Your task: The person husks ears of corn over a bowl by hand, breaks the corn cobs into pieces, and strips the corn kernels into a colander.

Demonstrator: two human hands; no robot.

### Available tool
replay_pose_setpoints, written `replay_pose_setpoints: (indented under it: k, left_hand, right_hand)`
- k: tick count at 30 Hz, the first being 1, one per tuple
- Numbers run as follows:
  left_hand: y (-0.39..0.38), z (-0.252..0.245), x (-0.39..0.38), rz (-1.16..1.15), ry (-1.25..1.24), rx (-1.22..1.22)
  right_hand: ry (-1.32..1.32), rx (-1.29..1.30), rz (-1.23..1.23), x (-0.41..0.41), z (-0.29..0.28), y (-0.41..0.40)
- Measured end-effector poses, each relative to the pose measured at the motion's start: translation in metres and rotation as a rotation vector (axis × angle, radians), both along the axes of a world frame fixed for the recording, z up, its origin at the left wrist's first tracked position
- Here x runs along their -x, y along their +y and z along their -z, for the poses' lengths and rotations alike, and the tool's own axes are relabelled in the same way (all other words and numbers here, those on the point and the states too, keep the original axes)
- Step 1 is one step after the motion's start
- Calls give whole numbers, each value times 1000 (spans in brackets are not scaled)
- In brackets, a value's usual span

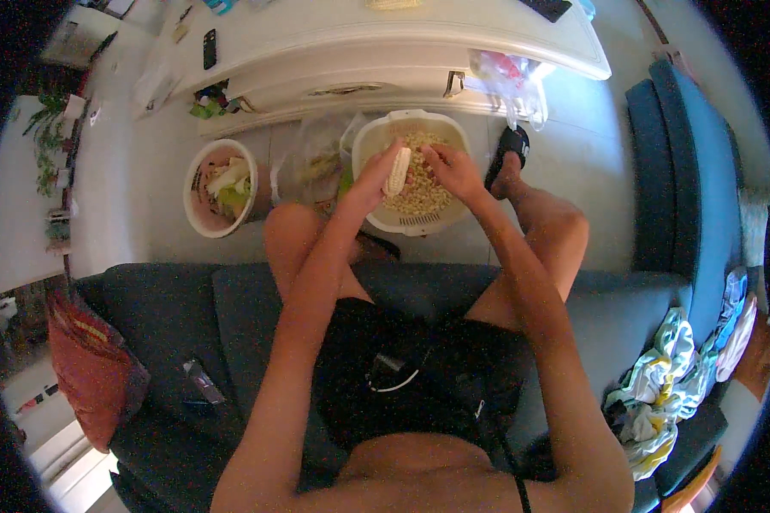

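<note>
My left hand (373, 174) grips a pale corn cob (397, 174), held nearly upright above a white plastic basin (416, 228). Loose corn kernels (427, 200) cover much of the basin's bottom. To the right of the cob is my right hand (457, 172), over the same basin with its fingers curled. Whether anything is between those fingers is too small to tell. The basin stands on the tiled floor between my legs and has slots in its near side.
Left of the basin are a clear plastic bag (314, 151) and a waste bin (221, 221) holding husks. Beyond stands a white table (333, 38) with a remote control (210, 49); a plastic bag (510, 80) hangs from its drawer. I sit on a dark sofa (160, 301).
</note>
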State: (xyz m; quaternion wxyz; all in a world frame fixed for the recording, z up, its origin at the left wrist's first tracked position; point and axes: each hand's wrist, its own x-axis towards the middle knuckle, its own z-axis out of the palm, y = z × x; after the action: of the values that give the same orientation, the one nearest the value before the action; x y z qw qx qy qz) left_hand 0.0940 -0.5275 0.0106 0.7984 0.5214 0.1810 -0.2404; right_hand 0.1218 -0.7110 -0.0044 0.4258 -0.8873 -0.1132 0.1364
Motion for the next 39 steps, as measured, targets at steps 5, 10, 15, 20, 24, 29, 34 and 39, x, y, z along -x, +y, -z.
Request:
replay_pose_setpoints:
  k: [5,10,15,20,24,29,34,39]
  left_hand:
    - [-4,3,0,-34,-30,-61]
    - [-3,9,-1,-20,23,-228]
    - [-1,13,-2,-30,6,-362]
    - [-2,0,-1,79,134,-447]
    - [-3,-11,4,135,91,-335]
    - [-1,-5,4,182,158,-232]
    - [20,-4,51,151,7,-361]
    - [43,-6,83,73,-19,-558]
  right_hand:
    - [144,-395,-51,9,-14,6]
    - [175,-353,-118,9,-25,9]
    - [-22,-476,-200,9,-19,11]
    - [101,-544,-224,7,-12,8]
    - [322,-677,-165,7,-17,4]
    - [435,-735,-11,12,-8,7]
    - [287,-530,-185,9,5,9]
    - [187,-454,-170,17,-9,7]
